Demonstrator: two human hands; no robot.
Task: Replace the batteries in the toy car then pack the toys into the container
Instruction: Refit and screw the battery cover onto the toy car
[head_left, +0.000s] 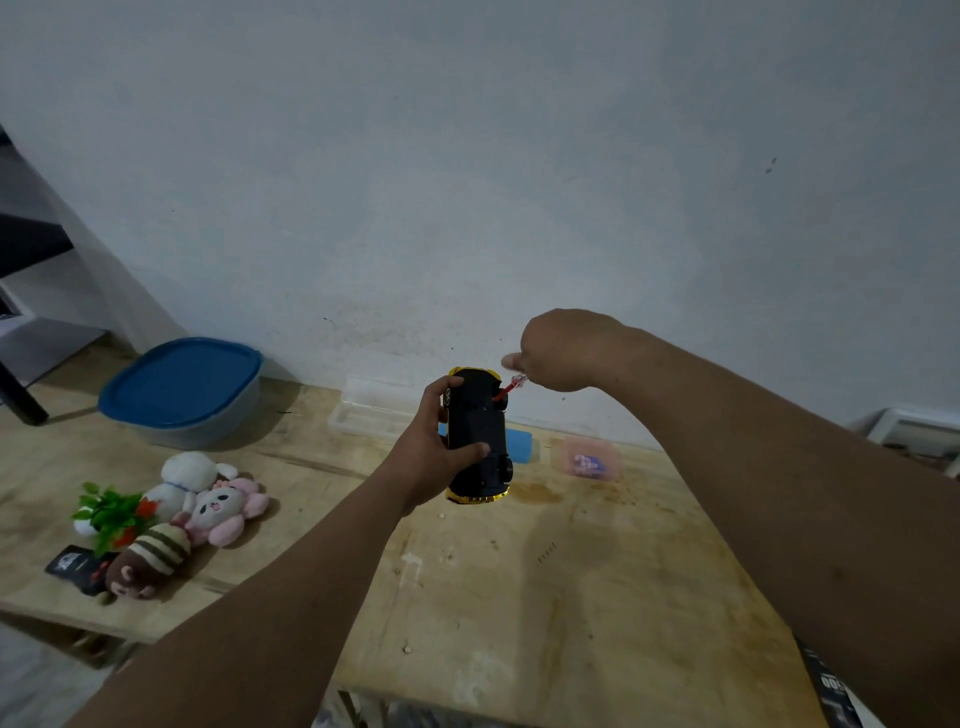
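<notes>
**benchfan:** Holding the toy car (478, 434) belly-up over the middle of the surface (519, 597), the left hand (434, 457) had it wrapped around the body, thumb across the underside and fingers curled round the far flank. The car was lifted clear of the wood, nose pointing toward 12 o'clock, wheels facing the camera. The right hand (563, 353) came in from 2 o'clock, closed in a pinch on a small screwdriver (511, 387) with a red shaft and a clear handle, tip down on the car's underside near the front end.

**tinkerer_09:** How did the thing look to handle?

**benchfan:** Light and rigid, I'd guess. Hard plastic shell, glossy, so probably a bit slippery. Gripping it round the middle made sense to me, since the wheels would just spin under the fingers. The battery door and its tiny screw are the fiddly, easy-to-lose bits, I reckon.

**tinkerer_09:** And the arm poses?

**benchfan:** Both forearms were stretched well forward. The left wrist was fairly straight; the right wrist was bent down sharply, knuckles up, so the driver angled in from above. I couldn't tell whether the screw was out or in.

**tinkerer_09:** Rest of the stuff?

**benchfan:** The container (182, 395) with the blue lid sat at 10 o'clock, lid on. The plush toys (197, 509) lay in a heap at 9 o'clock, soft and squashy by the look, near a little fake plant (111, 512). A small pink box (589, 457) sat at 1 o'clock.
</notes>
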